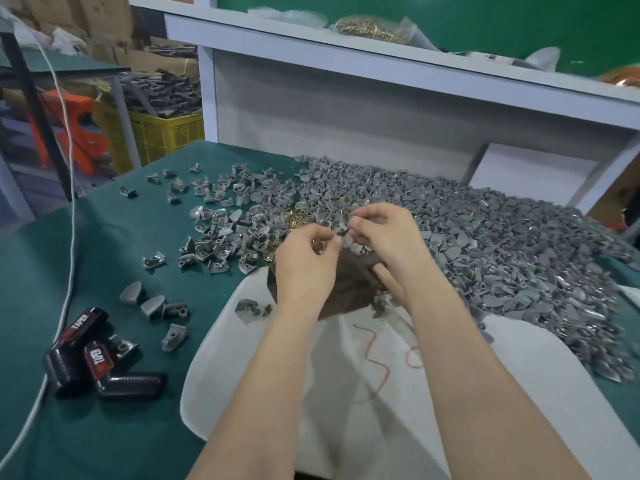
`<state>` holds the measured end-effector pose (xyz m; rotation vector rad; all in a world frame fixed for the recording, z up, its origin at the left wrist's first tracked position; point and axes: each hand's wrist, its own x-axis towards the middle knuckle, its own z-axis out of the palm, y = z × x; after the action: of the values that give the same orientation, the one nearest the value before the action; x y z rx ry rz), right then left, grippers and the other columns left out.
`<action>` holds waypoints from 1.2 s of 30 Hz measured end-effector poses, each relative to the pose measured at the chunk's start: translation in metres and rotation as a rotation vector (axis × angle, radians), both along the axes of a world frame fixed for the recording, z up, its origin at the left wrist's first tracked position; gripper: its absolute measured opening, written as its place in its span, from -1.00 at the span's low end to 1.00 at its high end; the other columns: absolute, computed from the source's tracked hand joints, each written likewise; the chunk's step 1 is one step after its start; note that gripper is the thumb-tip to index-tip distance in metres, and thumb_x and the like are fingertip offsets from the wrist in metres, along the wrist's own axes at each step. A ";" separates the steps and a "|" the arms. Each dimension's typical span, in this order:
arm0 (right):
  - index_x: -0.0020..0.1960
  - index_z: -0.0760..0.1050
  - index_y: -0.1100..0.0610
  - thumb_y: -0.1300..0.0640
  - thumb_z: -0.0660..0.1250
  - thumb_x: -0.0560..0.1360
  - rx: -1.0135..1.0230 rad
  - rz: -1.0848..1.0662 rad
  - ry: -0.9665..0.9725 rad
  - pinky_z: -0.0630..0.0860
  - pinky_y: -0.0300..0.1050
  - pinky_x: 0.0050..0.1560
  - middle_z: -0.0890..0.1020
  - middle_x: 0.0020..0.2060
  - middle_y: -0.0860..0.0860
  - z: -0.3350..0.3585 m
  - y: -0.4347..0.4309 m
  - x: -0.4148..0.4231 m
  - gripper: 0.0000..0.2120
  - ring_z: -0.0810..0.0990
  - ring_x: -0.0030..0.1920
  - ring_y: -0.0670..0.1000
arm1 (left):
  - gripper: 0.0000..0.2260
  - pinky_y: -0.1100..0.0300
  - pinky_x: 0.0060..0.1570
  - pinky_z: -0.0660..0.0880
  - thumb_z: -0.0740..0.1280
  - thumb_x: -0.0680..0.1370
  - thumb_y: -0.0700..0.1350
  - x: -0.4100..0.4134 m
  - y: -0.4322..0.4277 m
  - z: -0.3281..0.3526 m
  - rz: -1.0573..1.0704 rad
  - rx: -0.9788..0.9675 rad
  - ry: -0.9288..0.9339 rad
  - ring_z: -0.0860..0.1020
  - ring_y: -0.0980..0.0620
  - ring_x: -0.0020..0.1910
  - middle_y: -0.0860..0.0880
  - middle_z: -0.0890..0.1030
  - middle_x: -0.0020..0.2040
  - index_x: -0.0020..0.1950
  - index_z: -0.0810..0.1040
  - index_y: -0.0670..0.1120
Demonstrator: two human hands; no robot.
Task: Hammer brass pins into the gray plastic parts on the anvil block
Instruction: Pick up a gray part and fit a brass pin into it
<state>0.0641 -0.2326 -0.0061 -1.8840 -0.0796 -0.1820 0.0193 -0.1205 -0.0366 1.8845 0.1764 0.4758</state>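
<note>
My left hand and my right hand meet above the dark anvil block at the table's middle. Between their fingertips they pinch one small gray plastic part; whether a pin is also held is too small to tell. A wooden hammer handle lies on the block under my right wrist. Loose brass pins lie just beyond my left hand. A large heap of gray plastic parts spreads to the right and behind.
Scattered gray parts cover the green table at left. A black TAPER device with a white cable sits front left. A white cloth lies under my forearms. A bag of brass pins rests on the shelf.
</note>
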 end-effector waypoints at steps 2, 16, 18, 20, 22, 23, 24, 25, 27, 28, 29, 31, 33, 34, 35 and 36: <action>-0.15 0.55 0.08 0.32 0.36 0.46 0.030 -0.012 0.014 0.60 -0.20 -0.13 0.67 -0.27 0.02 -0.003 -0.014 -0.015 -0.85 0.65 -0.22 -0.06 | -0.92 0.07 0.13 0.35 0.34 0.53 -0.05 -0.002 -0.006 -0.002 -0.018 0.331 0.104 0.53 -0.04 0.08 0.04 0.62 0.04 -0.04 0.62 0.08; -0.08 0.60 0.15 0.23 0.32 0.50 -0.661 -0.054 -0.220 0.35 -0.19 0.00 0.46 -0.14 -0.03 -0.030 -0.008 -0.040 -0.92 0.47 -0.08 0.00 | -0.89 0.03 0.15 0.23 0.29 0.54 -0.09 -0.006 -0.008 0.002 -0.061 0.544 0.195 0.47 -0.10 0.16 0.00 0.60 0.08 -0.08 0.62 0.05; -0.07 0.59 0.16 0.23 0.30 0.50 -0.752 -0.046 -0.237 0.36 -0.16 -0.01 0.48 -0.12 0.00 -0.026 -0.005 -0.040 -0.91 0.48 -0.04 0.05 | -0.89 0.03 0.13 0.22 0.29 0.54 -0.09 -0.006 -0.009 0.001 -0.060 0.545 0.188 0.47 -0.12 0.16 -0.01 0.60 0.07 -0.07 0.62 0.03; -0.06 0.58 0.16 0.25 0.28 0.50 -0.883 -0.033 -0.219 0.37 -0.16 -0.05 0.51 -0.06 0.05 -0.020 -0.001 -0.038 -0.89 0.49 -0.01 0.08 | -0.88 0.04 0.10 0.22 0.28 0.55 -0.08 -0.006 -0.009 0.001 -0.061 0.555 0.188 0.47 -0.14 0.14 -0.03 0.60 0.05 -0.06 0.63 0.02; -0.07 0.58 0.15 0.26 0.26 0.48 -1.004 -0.040 -0.190 0.33 -0.18 -0.16 0.52 -0.11 0.07 -0.014 0.003 -0.036 -0.86 0.53 -0.04 0.10 | -0.85 0.05 0.08 0.24 0.27 0.55 -0.08 -0.006 -0.008 -0.001 -0.063 0.563 0.180 0.48 -0.15 0.12 -0.04 0.61 0.03 -0.04 0.65 0.01; -0.07 0.59 0.15 0.26 0.26 0.48 -1.029 -0.047 -0.174 0.33 -0.18 -0.19 0.52 -0.14 0.08 -0.012 0.004 -0.036 -0.86 0.55 -0.06 0.12 | -0.84 0.05 0.07 0.25 0.27 0.55 -0.08 -0.006 -0.008 -0.001 -0.064 0.566 0.174 0.48 -0.16 0.11 -0.05 0.61 0.03 -0.04 0.65 0.01; -0.07 0.59 0.15 0.25 0.27 0.48 -1.024 -0.049 -0.153 0.35 -0.17 -0.20 0.55 -0.15 0.08 -0.011 0.004 -0.035 -0.87 0.56 -0.06 0.13 | -0.84 0.05 0.07 0.25 0.27 0.55 -0.08 -0.006 -0.008 -0.002 -0.065 0.566 0.171 0.48 -0.16 0.10 -0.05 0.61 0.02 -0.03 0.65 0.01; -0.08 0.59 0.14 0.23 0.28 0.48 -0.996 -0.045 -0.128 0.37 -0.17 -0.18 0.58 -0.13 0.09 -0.010 0.003 -0.035 -0.89 0.57 -0.06 0.13 | -0.84 0.05 0.07 0.25 0.27 0.56 -0.07 -0.006 -0.009 -0.002 -0.065 0.562 0.168 0.49 -0.16 0.10 -0.05 0.61 0.02 -0.04 0.65 0.01; -0.10 0.59 0.09 0.21 0.30 0.49 -0.919 -0.035 -0.076 0.43 -0.17 -0.11 0.62 -0.09 0.08 -0.008 0.001 -0.036 -0.90 0.57 -0.03 0.11 | -0.86 0.05 0.07 0.25 0.28 0.56 -0.06 -0.006 -0.009 -0.002 -0.065 0.550 0.158 0.49 -0.15 0.09 -0.05 0.61 0.00 -0.05 0.64 0.00; -0.10 0.60 0.08 0.19 0.30 0.50 -0.887 -0.036 -0.054 0.44 -0.17 -0.08 0.63 -0.08 0.08 -0.009 0.001 -0.037 -0.90 0.57 -0.03 0.10 | -0.87 0.05 0.08 0.26 0.29 0.56 -0.06 -0.006 -0.009 -0.001 -0.064 0.544 0.153 0.49 -0.15 0.10 -0.05 0.61 0.01 -0.06 0.64 -0.01; -0.09 0.61 0.08 0.17 0.31 0.50 -0.858 -0.043 -0.046 0.44 -0.17 -0.05 0.63 -0.08 0.07 -0.009 -0.001 -0.037 -0.90 0.56 -0.02 0.09 | -0.88 0.05 0.09 0.26 0.30 0.55 -0.06 -0.007 -0.009 -0.001 -0.063 0.539 0.149 0.49 -0.15 0.12 -0.04 0.61 0.02 -0.05 0.63 -0.01; -0.06 0.63 0.10 0.15 0.32 0.50 -0.805 -0.057 -0.043 0.41 -0.19 -0.03 0.63 -0.06 0.06 -0.011 -0.002 -0.037 -0.89 0.55 0.01 0.07 | -0.89 0.04 0.11 0.27 0.31 0.55 -0.08 -0.007 -0.009 -0.001 -0.062 0.532 0.147 0.48 -0.15 0.14 -0.04 0.61 0.06 -0.04 0.63 0.00; -0.05 0.63 0.10 0.15 0.33 0.50 -0.760 -0.065 -0.035 0.37 -0.23 -0.05 0.64 -0.04 0.06 -0.014 -0.003 -0.037 -0.89 0.55 0.03 0.06 | -0.89 0.05 0.12 0.28 0.31 0.54 -0.10 -0.007 -0.009 -0.001 -0.061 0.531 0.146 0.48 -0.15 0.16 -0.04 0.61 0.08 -0.03 0.63 0.00; -0.06 0.63 0.09 0.15 0.33 0.50 -0.743 -0.068 -0.029 0.36 -0.23 -0.05 0.64 -0.05 0.06 -0.015 -0.003 -0.036 -0.90 0.55 0.03 0.06 | -0.89 0.04 0.13 0.29 0.31 0.54 -0.10 -0.007 -0.009 -0.001 -0.061 0.531 0.148 0.48 -0.15 0.17 -0.04 0.61 0.09 -0.02 0.63 0.00; -0.07 0.62 0.09 0.15 0.33 0.50 -0.724 -0.073 -0.022 0.37 -0.23 -0.05 0.64 -0.06 0.05 -0.016 -0.004 -0.036 -0.91 0.55 0.03 0.06 | -0.89 0.04 0.14 0.29 0.31 0.54 -0.10 -0.007 -0.010 0.000 -0.063 0.532 0.152 0.47 -0.15 0.18 -0.04 0.60 0.10 0.00 0.63 0.00; -0.10 0.61 0.07 0.15 0.34 0.50 -0.700 -0.080 -0.014 0.38 -0.22 -0.05 0.64 -0.07 0.05 -0.017 -0.004 -0.036 -0.92 0.56 0.02 0.06 | -0.88 0.04 0.15 0.29 0.31 0.54 -0.10 -0.007 -0.010 0.000 -0.064 0.532 0.157 0.47 -0.14 0.19 -0.03 0.60 0.11 0.01 0.63 0.01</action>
<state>0.0283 -0.2368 -0.0234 -2.5866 -0.0837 -0.2424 0.0128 -0.1300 -0.0370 2.4437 0.0976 0.3504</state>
